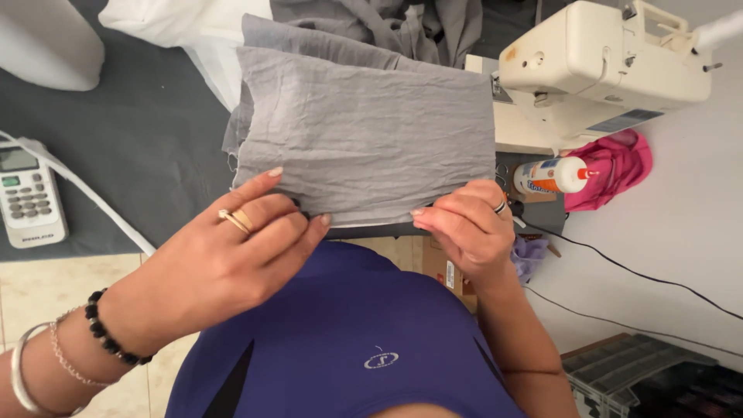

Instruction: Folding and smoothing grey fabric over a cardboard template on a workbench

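Note:
A crumpled grey piece of fabric (364,131) is spread flat on the dark table in front of me. My left hand (232,248), with gold rings and bracelets on the wrist, pinches its near left edge between thumb and fingers. My right hand (464,224), wearing a dark ring, pinches the near right edge. Both hands hold the same hem, which runs between them. More grey cloth (387,27) lies bunched behind the flat piece.
A cream sewing machine (604,66) stands at the right. Beside it lie a white glue bottle (553,176) and pink cloth (615,174). A white remote control (27,197) rests at the left, white fabric (186,23) at the back. Black cables (635,271) cross the right side.

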